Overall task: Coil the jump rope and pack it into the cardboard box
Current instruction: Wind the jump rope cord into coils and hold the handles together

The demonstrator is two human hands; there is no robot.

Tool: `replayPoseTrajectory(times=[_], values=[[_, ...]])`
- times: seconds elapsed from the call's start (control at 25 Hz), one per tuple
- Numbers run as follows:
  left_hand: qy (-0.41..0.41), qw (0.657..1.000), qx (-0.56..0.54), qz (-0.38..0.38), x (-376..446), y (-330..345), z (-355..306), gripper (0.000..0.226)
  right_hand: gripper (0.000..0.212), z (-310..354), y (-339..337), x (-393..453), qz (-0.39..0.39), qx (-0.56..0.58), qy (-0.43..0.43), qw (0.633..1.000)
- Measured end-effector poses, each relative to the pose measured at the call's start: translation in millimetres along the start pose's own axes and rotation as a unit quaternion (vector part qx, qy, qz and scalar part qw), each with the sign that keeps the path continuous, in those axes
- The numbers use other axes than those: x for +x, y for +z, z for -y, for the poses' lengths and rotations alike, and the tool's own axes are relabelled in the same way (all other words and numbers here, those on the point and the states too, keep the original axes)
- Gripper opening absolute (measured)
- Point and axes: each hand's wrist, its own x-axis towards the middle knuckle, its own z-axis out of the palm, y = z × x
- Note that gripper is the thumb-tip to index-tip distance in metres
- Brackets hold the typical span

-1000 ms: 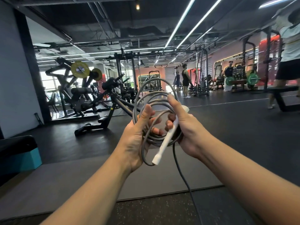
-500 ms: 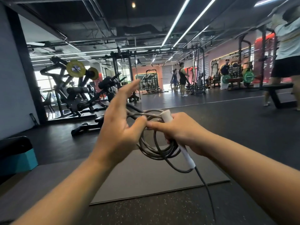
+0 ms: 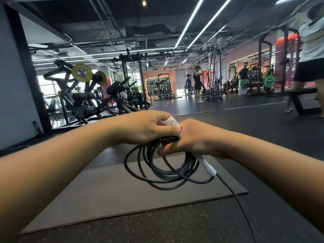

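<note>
The dark grey jump rope [image 3: 161, 174] hangs in several loops below both hands, held at chest height over the floor mat. My left hand [image 3: 140, 127] is closed over the top of the coil, thumb pressed against my right hand. My right hand [image 3: 194, 137] grips a white handle [image 3: 207, 166] that sticks out down and to the right; its other white end [image 3: 171, 122] shows between the hands. A loose strand [image 3: 242, 207] trails from the handle down toward the floor at the lower right. No cardboard box is in view.
A grey floor mat [image 3: 108, 193] lies on the speckled rubber floor below my hands. Weight machines [image 3: 84, 95] stand at the left. A person [image 3: 308, 55] stands by a bench at the right edge, and other people are farther back.
The coil has swung from upright to hanging below my hands. My left hand, open half a second ago, has closed over the top of the coil. Both hands have dropped slightly.
</note>
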Motion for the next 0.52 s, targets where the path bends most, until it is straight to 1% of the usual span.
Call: replayPoseTrajectory(times=[0.12,0.24,0.28,0.32,0.36,0.4,0.44,0.48,0.52], values=[[0.052,0.988,-0.138,-0.049,-5,18,11,0.024,0.029,1,-8,-3,0.014,0.015,0.001,1.0],[0.08,0.96,-0.245,-0.109,-11,28,15,0.02,0.037,-5,-14,-8,0.044,0.078,0.009,0.996],[0.077,0.953,-0.265,-0.123,-12,28,17,0.021,0.037,-7,-14,-10,0.056,0.097,0.002,0.994],[0.067,0.956,-0.259,-0.123,-13,26,17,0.02,0.034,-7,-14,-13,0.068,0.099,-0.006,0.993],[0.043,0.965,-0.237,-0.104,-13,21,18,0.021,0.034,-7,-14,-15,0.08,0.085,-0.012,0.993],[0.002,0.972,-0.225,-0.067,-11,15,18,0.027,0.034,-7,-13,-16,0.09,0.062,-0.012,0.994],[-0.048,0.971,-0.232,-0.017,-9,7,18,0.04,0.033,-7,-14,-15,0.098,0.031,-0.012,0.995],[-0.098,0.962,-0.253,0.032,-7,-1,15,0.054,0.031,-6,-15,-15,0.102,-0.005,-0.014,0.995],[-0.133,0.953,-0.263,0.072,-5,-11,8,0.059,0.03,-5,-16,-13,0.106,-0.041,-0.018,0.993]])
